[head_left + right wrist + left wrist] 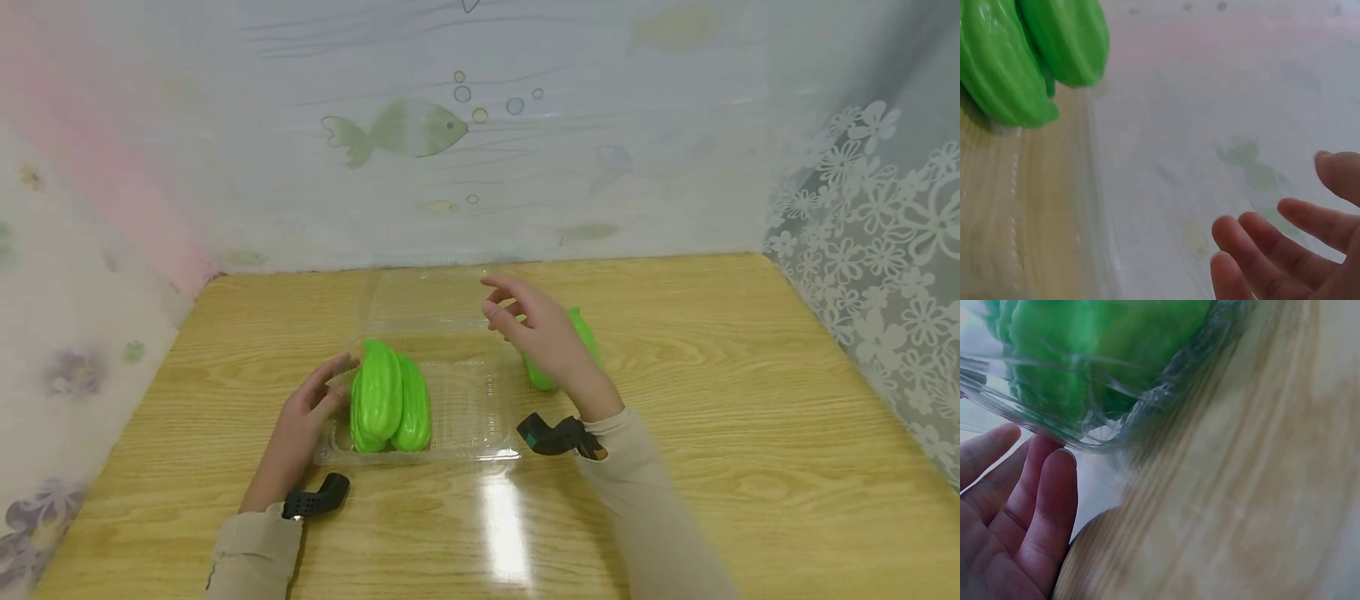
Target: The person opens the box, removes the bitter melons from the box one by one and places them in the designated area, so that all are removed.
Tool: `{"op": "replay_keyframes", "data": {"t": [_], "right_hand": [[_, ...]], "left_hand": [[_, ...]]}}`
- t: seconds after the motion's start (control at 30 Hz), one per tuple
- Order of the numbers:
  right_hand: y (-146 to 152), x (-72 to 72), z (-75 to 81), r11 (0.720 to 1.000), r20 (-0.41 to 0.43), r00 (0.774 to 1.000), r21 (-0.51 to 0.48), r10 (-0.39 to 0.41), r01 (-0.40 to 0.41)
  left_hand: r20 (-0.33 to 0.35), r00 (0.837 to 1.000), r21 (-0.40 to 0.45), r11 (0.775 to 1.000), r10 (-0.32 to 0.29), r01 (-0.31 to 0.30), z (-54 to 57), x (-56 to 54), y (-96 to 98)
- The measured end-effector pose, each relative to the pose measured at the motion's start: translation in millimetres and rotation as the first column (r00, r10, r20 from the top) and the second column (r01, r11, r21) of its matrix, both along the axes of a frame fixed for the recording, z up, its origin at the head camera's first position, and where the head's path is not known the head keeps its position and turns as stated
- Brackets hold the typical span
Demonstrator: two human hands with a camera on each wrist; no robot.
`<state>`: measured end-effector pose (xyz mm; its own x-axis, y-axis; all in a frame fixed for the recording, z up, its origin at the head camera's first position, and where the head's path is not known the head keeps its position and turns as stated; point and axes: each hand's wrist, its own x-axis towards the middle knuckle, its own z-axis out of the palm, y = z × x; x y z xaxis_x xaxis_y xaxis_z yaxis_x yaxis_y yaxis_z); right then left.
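Observation:
A clear plastic clamshell box (465, 417) lies on the table with its lid (427, 296) laid back toward the wall. Several glossy, bright green ridged pieces (386, 396), like toy gourds, are heaped in its left part. Straight fingers of my left hand (303, 412) touch the box's left side; in the left wrist view the fingertips (1060, 469) meet the clear rim below the green. Above the box's right edge my right hand (543, 329) hovers, fingers loosely bent, holding nothing. Partly hidden behind it, another green piece (587, 333) lies on the table right of the box.
The wood-grain table (712, 400) meets a patterned back wall (600, 167) with fish drawings. Flower-patterned panels (885, 250) stand along the right side. Black wrist-worn devices (318, 496) sit at both cuffs. A bright glare streak crosses the table in front of the box.

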<state>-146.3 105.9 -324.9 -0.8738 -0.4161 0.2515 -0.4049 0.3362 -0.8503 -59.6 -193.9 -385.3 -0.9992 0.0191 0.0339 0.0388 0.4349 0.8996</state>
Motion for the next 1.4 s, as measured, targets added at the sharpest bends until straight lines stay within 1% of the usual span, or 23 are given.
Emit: {"op": "replay_keyframes", "data": {"t": [0.1, 0.2, 0.33, 0.5, 0.6, 0.7, 0.87, 0.97, 1.03, 1.13, 1.2, 1.3, 1.4], "right_hand": [[-11.7, 4.6, -1.6, 1.0, -0.027, 1.0, -0.004, 0.013, -0.013], [-24.3, 9.5, -4.3, 0.999, -0.059, 0.998, 0.022, 0.029, -0.028], [-41.6, 17.4, -9.8, 0.995, -0.106, 0.992, 0.081, 0.065, -0.056], [-58.4, 27.0, -18.1, 0.985, -0.117, 0.987, 0.149, 0.107, -0.089], [-66.0, 30.6, -23.1, 0.976, -0.114, 0.986, 0.194, 0.122, -0.098], [-72.2, 33.6, -26.3, 0.966, -0.122, 0.983, 0.236, 0.136, -0.105], [-81.9, 39.4, -29.4, 0.949, -0.172, 0.971, 0.295, 0.167, -0.111], [-86.2, 42.1, -31.6, 0.944, -0.198, 0.965, 0.313, 0.174, -0.107], [-87.8, 44.0, -32.9, 0.938, -0.198, 0.964, 0.329, 0.177, -0.105], [-89.1, 46.3, -34.6, 0.918, -0.195, 0.961, 0.382, 0.193, -0.107], [-89.8, 47.5, -35.5, 0.904, -0.197, 0.957, 0.412, 0.211, -0.115], [-90.4, 48.7, -36.4, 0.885, -0.212, 0.947, 0.448, 0.242, -0.125], [-91.0, 49.1, -38.4, 0.873, -0.23, 0.937, 0.47, 0.262, -0.128]], "left_hand": [[-0.001, 1.0, 0.008, 1.0, -0.008, 0.008, 0.3, -0.1, 0.0], [0.001, 1.0, 0.012, 1.0, -0.01, 0.01, 1.0, 0.0, 0.2], [0.006, 1.0, -0.003, 1.0, -0.006, 0.006, 1.7, 0.7, 0.8], [0.007, 1.0, -0.005, 1.0, -0.006, 0.006, 0.0, 0.4, 0.2], [0.005, 1.0, 0.0, 1.0, -0.008, 0.008, -4.6, -1.6, -2.7], [0.008, 1.0, 0.013, 1.0, -0.011, 0.011, -12.5, -5.2, -7.6], [0.011, 1.0, 0.015, 1.0, -0.012, 0.012, -25.2, -10.0, -15.0], [0.013, 1.0, 0.016, 1.0, -0.008, 0.008, -28.4, -10.4, -16.9], [0.015, 1.0, 0.021, 1.0, -0.006, 0.006, -29.0, -10.1, -17.2], [0.017, 1.0, 0.027, 1.0, -0.009, 0.009, -28.1, -9.8, -16.9], [0.019, 1.0, 0.028, 1.0, -0.013, 0.012, -25.4, -9.3, -15.6], [0.018, 1.0, 0.021, 1.0, -0.017, 0.016, -17.5, -7.5, -11.4], [0.009, 1.0, 0.013, 1.0, -0.015, 0.015, -8.1, -3.6, -6.0]]}}
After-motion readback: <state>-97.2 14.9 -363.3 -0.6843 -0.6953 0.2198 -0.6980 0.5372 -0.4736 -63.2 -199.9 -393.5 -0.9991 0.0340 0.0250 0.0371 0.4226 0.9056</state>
